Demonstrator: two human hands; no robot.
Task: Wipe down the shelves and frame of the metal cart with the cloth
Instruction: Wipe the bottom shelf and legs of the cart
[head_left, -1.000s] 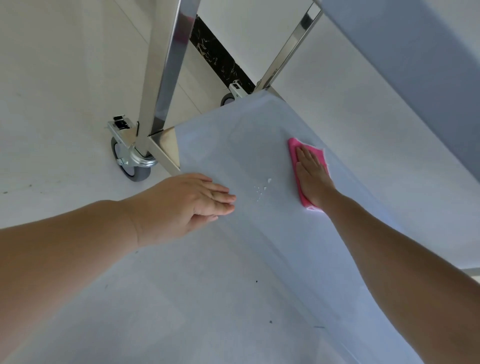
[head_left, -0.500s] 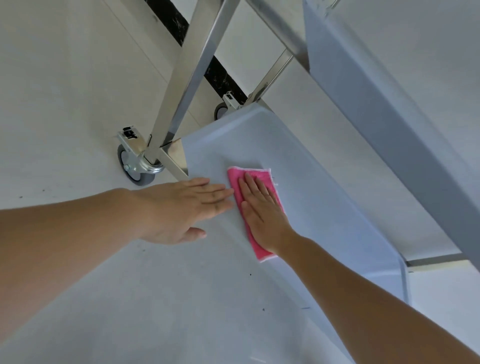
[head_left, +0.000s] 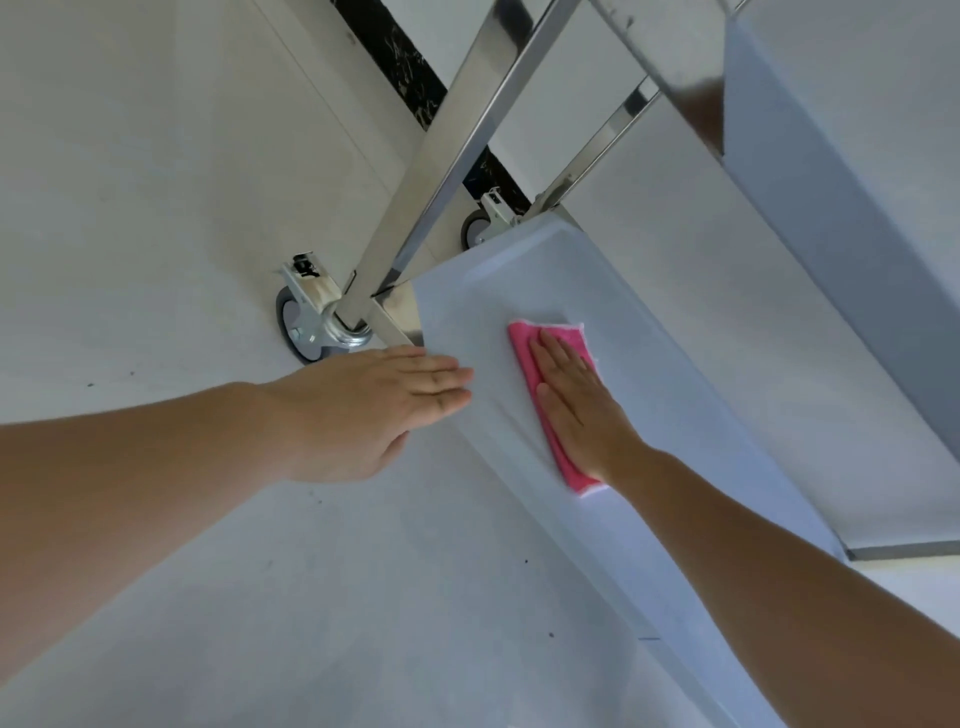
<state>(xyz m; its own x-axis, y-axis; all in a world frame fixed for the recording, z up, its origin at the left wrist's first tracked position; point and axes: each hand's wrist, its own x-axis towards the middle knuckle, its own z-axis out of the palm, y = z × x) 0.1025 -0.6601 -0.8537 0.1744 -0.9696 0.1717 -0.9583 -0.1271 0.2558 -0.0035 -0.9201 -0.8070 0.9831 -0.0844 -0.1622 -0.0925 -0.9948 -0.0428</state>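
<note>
The metal cart's bottom shelf (head_left: 524, 280) is pale blue-grey and runs from centre to lower right. A folded pink cloth (head_left: 540, 384) lies flat on it. My right hand (head_left: 576, 400) presses down on the cloth with straight fingers. My left hand (head_left: 374, 405) rests flat with straight fingers on the shelf's near left edge, beside the shiny front post (head_left: 441, 176). A higher shelf (head_left: 831, 208) overhangs at the upper right.
A grey caster wheel (head_left: 306, 332) with a brake sits under the front post, and a second caster (head_left: 480, 223) under the rear post (head_left: 602, 140). The pale tiled floor (head_left: 156, 208) surrounds the cart, with a dark marble strip (head_left: 395, 52) at the back.
My right hand slid the cloth from the shelf's far side toward the near left corner, then a little back to the right. The water drops seen earlier are gone. My left hand stayed on the edge.
</note>
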